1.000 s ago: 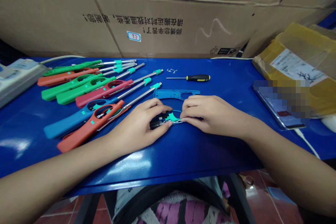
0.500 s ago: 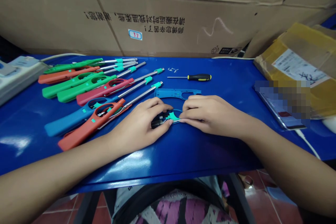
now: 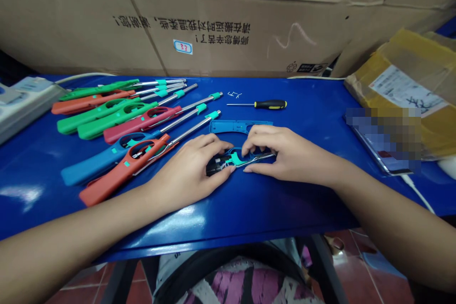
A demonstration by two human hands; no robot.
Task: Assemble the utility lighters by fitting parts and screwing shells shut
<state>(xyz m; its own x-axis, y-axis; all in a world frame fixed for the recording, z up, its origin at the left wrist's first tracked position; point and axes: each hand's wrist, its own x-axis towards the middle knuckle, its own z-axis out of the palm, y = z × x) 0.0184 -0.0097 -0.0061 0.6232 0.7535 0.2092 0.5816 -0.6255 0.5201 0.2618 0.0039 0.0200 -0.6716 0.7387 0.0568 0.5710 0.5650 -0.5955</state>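
Two bare hands meet at the centre of the frame over a glossy blue table (image 3: pixel 249 209). The left hand (image 3: pixel 188 171) is closed on the black end of an opened lighter (image 3: pixel 233 159), with fingertips on top and the thumb at the near side. The right hand (image 3: pixel 285 154) pinches the same lighter from the other side, fingers curled over its teal trigger and thin metal tube. The lighter lies flat on the table between the two hands, its inner parts showing. Just above it lies a loose blue shell half (image 3: pixel 231 126). Higher up lies a screwdriver (image 3: pixel 265 104) with a black and yellow handle, and a few tiny screws (image 3: pixel 234 95) lie near its tip. At the left of the frame, a row of long-necked lighters (image 3: pixel 124 118) in green, red, blue and orange lies fanned out. Cardboard boxes (image 3: pixel 213 19) fill the top of the frame.
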